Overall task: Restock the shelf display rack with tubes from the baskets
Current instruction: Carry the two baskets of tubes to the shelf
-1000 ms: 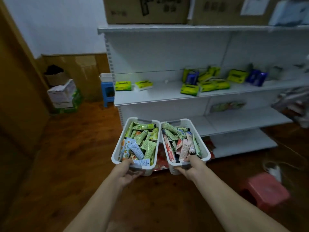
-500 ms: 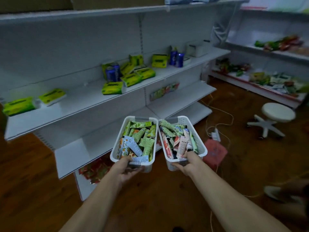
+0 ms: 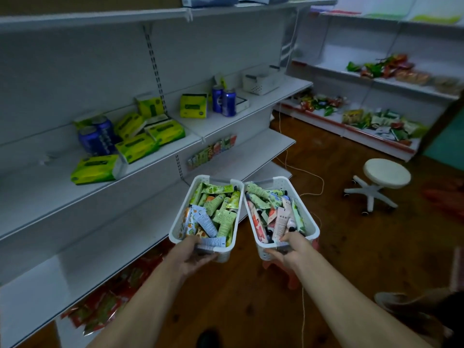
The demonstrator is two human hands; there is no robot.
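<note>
The person stands in front of the white shelf unit and carries two white baskets, one in each hand. The left hand (image 3: 190, 254) grasps the near end of the left basket (image 3: 218, 178), with the thumb over the rim and the fingers curled below. The right hand (image 3: 288, 249) holds the near end of the right basket (image 3: 307, 212) in the same manner. Both baskets are full of tubes lying mixed: mostly green ones (image 3: 218, 209) in the left one, more pink and red ones (image 3: 278, 219) in the right one. The baskets are side by side, nearly touching, with their long sides pointing away from the person.

The display rack (image 3: 213, 152) is a narrow strip on the back panel of the shelf unit, under the shelf with the green tissue packs (image 3: 136, 146) and blue cans (image 3: 227, 102). It lies ahead of the hands, higher than the baskets and a little to the left, just beyond the far end of the left basket. Its long axis runs along the shelf, so across the direction of the baskets. A few tubes already stand in it; how many places are free I cannot tell.

The left hand is nearer to the rack. I think no tube is placed yet, and because both hands are occupied, one basket must first be put down, perhaps on the lower shelf board (image 3: 276, 144) below the rack.
</note>
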